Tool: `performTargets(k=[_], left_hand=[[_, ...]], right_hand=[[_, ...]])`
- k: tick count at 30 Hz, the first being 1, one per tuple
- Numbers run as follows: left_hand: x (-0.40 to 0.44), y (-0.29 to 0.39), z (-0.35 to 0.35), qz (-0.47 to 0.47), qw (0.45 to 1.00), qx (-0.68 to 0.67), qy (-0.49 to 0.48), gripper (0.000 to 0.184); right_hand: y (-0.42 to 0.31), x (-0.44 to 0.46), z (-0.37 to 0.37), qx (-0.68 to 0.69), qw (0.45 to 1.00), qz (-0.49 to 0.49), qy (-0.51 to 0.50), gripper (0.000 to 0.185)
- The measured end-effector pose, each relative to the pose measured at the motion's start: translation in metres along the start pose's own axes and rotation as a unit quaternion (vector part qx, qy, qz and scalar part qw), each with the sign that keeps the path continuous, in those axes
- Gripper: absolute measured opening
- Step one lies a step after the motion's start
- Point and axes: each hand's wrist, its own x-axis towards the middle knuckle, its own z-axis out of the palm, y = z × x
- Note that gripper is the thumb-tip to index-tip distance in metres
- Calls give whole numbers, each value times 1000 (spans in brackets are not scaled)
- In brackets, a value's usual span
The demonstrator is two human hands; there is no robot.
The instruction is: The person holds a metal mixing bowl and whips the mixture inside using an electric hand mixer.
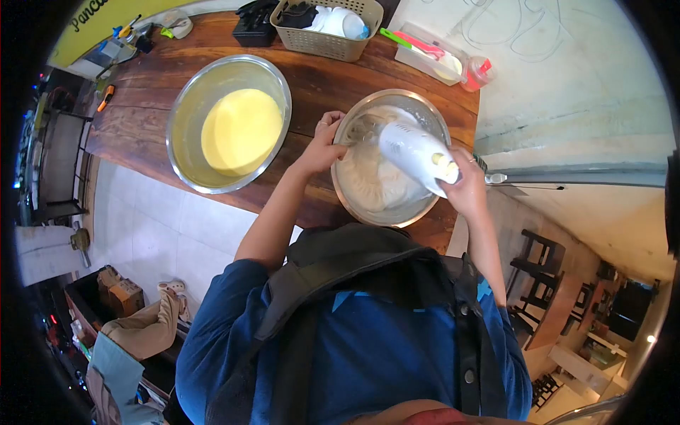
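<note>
My right hand [466, 185] is closed around the handle of a white electric hand mixer [414, 150]. The mixer tilts down into a metal bowl [341, 185] with pale, whipped-looking cream [379, 183] inside; ridges mark its surface, and the beaters are partly hidden in it. With my left hand [327, 144] I grip the bowl's left rim, thumb and fingers on either side of the edge. To the left stands a larger metal bowl [177, 134] holding a smooth yellow batter [242, 132], touched by neither hand.
Along the back of the wooden table [304, 81] are a woven plastic basket [319, 44], a black box [253, 32] and a clear container [428, 64] with spatulas. A red-lidded cup [478, 73] sits near the wall. An orange-handled tool [106, 98] lies at left. Another person sits lower left.
</note>
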Motion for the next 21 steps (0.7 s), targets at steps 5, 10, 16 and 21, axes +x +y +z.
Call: performTargets(k=[5,10,16,21], left_hand=[[-13,-13,-5,-13,998,-50,33,65],[-10,-8,6,-24,994,-91,58,65],[-13,1,6,-59,992,-107,25,61],[-34,0,3,-55,993,-80,68,59]], right_hand=[[-5,-8,-24,-83,993,82,-21,45],[-13,-16,-28,7,985,33,-169,35],[2,-6,6,14,999,29,17,43],[-12,-2,-24,-114,986,113,-48,44]])
